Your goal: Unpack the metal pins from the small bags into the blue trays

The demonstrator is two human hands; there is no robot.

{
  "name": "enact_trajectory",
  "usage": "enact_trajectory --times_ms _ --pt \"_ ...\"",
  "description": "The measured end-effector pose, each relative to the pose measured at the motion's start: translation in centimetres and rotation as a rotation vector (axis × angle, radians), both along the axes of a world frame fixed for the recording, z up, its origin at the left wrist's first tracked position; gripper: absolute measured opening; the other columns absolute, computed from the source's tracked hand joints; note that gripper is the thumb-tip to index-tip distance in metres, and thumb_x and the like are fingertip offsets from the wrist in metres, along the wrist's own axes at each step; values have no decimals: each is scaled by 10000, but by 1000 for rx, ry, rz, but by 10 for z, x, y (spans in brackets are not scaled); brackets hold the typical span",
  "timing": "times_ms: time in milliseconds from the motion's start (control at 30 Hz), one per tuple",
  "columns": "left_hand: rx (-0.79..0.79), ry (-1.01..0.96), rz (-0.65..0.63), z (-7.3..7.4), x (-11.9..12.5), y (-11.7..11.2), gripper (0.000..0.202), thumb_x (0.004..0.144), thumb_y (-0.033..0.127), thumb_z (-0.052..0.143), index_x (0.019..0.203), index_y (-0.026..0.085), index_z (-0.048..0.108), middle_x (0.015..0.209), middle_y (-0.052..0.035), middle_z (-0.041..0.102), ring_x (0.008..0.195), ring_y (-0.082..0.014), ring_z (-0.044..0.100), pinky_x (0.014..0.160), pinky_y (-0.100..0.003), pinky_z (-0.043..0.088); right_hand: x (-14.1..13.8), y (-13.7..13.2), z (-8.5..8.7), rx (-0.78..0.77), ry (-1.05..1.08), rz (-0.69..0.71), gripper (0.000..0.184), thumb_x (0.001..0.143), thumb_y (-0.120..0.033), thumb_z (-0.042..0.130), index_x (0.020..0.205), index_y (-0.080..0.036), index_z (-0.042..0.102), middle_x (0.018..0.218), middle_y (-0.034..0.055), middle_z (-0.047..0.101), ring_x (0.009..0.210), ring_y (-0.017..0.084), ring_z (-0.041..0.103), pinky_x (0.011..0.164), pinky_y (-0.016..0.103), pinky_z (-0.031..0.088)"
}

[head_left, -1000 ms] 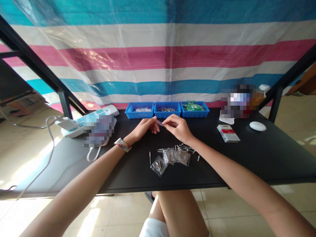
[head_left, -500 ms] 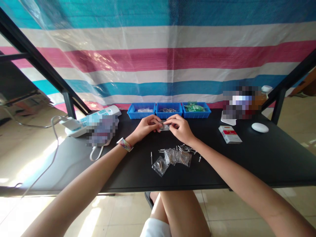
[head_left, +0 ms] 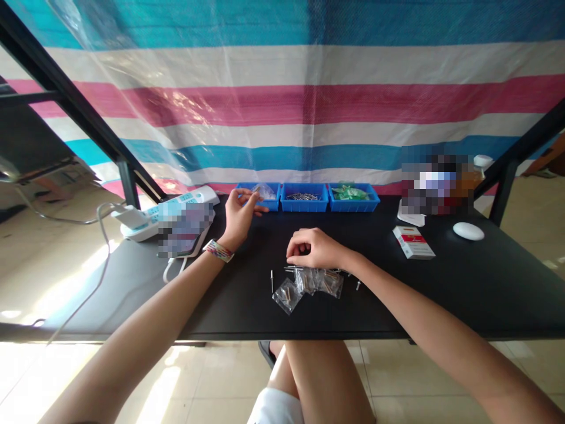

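My left hand [head_left: 241,213] is at the left blue bin, thumb and fingers pinching a small clear plastic bag [head_left: 266,190] that rises above the bin's rim. My right hand [head_left: 315,248] hovers low over the table with its fingers curled; whether anything is in them is hidden. Just below it lie loose metal rivets [head_left: 290,269], partly covered by the hand. Several small clear bags with rivets inside, such as the front packet [head_left: 288,296], rest close by. A single rivet [head_left: 272,281] lies apart to their left.
Three blue bins stand in a row: the left bin [head_left: 271,206] with clear bags, the middle bin [head_left: 304,206] with rivets, the right bin [head_left: 355,206] with green packets. A power strip [head_left: 194,200], a cigarette box [head_left: 414,242] and a white oval case [head_left: 468,231] flank them.
My hands were together over a small clear bag in front of the middle bin. The left has moved left to the left bin; the right has come down toward the loose rivets.
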State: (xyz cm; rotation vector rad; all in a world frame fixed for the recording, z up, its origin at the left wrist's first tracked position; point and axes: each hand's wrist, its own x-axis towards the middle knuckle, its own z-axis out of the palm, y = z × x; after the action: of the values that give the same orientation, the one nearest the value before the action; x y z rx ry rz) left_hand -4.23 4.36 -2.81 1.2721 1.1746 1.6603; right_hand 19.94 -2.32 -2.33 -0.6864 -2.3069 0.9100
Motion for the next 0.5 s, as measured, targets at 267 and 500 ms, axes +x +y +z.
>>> enact_trajectory --times_ms 267,500 --pt "-13 -104 -11 0 2 -1 428 832 424 805 991 228 459 992 -67 756 632 -168 759 522 -233 579 -2 -7 1 98 -119 64 112 814 -77 767 815 -189 771 779 7 687 783 152 617 769 278 464" --pt "35 -86 -95 1 4 -6 253 817 326 712 928 210 516 1032 -54 749 718 -173 772 603 -242 594 -3 -7 2 93 -134 57 160 807 -37 731 852 -187 765 773 1 674 790 152 601 764 269 451"
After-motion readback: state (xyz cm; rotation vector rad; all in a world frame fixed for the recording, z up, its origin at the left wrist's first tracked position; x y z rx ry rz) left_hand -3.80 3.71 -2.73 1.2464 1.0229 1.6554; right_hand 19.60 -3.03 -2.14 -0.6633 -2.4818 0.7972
